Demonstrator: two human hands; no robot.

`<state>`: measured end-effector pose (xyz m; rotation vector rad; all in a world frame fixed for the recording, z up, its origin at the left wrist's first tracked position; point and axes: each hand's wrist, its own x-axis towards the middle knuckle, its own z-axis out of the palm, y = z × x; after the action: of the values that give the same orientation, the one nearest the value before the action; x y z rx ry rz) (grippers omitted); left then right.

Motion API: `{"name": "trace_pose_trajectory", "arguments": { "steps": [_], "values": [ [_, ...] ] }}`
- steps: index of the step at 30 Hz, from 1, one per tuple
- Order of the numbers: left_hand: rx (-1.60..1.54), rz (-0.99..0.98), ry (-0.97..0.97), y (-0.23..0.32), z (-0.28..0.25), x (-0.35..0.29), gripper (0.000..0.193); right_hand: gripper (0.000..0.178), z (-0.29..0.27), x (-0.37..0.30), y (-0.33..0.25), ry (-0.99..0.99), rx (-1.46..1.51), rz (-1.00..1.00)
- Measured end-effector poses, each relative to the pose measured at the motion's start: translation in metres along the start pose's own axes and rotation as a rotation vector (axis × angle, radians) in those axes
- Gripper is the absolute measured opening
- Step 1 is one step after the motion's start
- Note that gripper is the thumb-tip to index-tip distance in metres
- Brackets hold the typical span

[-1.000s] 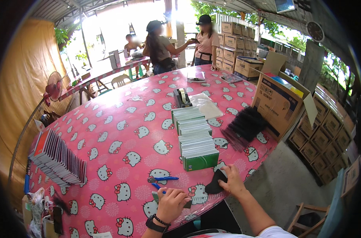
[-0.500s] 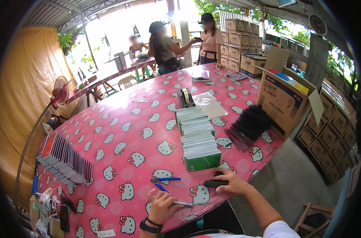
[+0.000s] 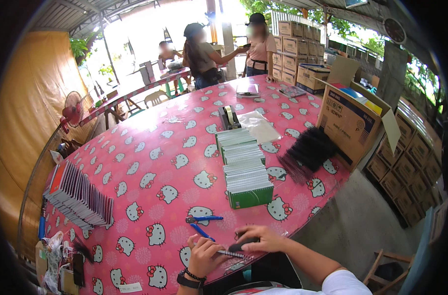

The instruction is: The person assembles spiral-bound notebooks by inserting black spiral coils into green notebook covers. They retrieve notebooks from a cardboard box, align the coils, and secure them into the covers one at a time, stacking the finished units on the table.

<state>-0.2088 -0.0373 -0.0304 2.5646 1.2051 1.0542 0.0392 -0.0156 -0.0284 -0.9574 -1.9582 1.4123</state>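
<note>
At the near edge of the table, my left hand (image 3: 205, 253) is closed on a thin spiral notebook (image 3: 232, 254), mostly hidden by the hand; its coil edge shows to the right. My right hand (image 3: 261, 239) grips a smooth black hand-sized object (image 3: 244, 245) of a kind I cannot make out, held right against or just above the coil. Just beyond my left hand lies a pair of blue-handled pliers (image 3: 202, 223), handles apart. Farther off stand rows of green-covered notebooks (image 3: 251, 197), packed page edges up.
Red-covered spiral notebooks (image 3: 78, 194) lean in a row at left. Black binding coils (image 3: 310, 152) heap beside an open carton (image 3: 349, 128) at right. A tape dispenser (image 3: 229, 118) and clear plastic sheet (image 3: 259, 127) lie beyond the green notebooks. Two people (image 3: 257, 49) (image 3: 201, 59) stand at the far edge.
My right hand has moved left with the black object, from beside the green notebooks to the coil of the notebook in my left hand. The left hand has hardly moved.
</note>
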Motion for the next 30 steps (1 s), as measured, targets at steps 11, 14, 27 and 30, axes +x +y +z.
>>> {"name": "trace_pose_trajectory", "arguments": {
  "steps": [11,14,27,30],
  "values": [
    [-0.088,-0.103,0.067,-0.001,0.008,-0.009,0.064,0.035,0.005,0.013,-0.018,-0.237,0.432,-0.216],
    [-0.114,-0.169,0.187,0.005,0.005,-0.011,0.076,0.037,0.004,0.017,-0.003,-0.073,0.167,-0.041],
    [-0.915,-0.495,0.182,-0.024,0.035,-0.034,0.052,0.037,0.02,0.033,-0.01,-0.178,0.331,-0.092],
    [-0.929,-0.512,0.192,-0.025,0.036,-0.036,0.051,0.041,0.021,0.037,0.001,-0.081,0.348,-0.069]
  ]
}}
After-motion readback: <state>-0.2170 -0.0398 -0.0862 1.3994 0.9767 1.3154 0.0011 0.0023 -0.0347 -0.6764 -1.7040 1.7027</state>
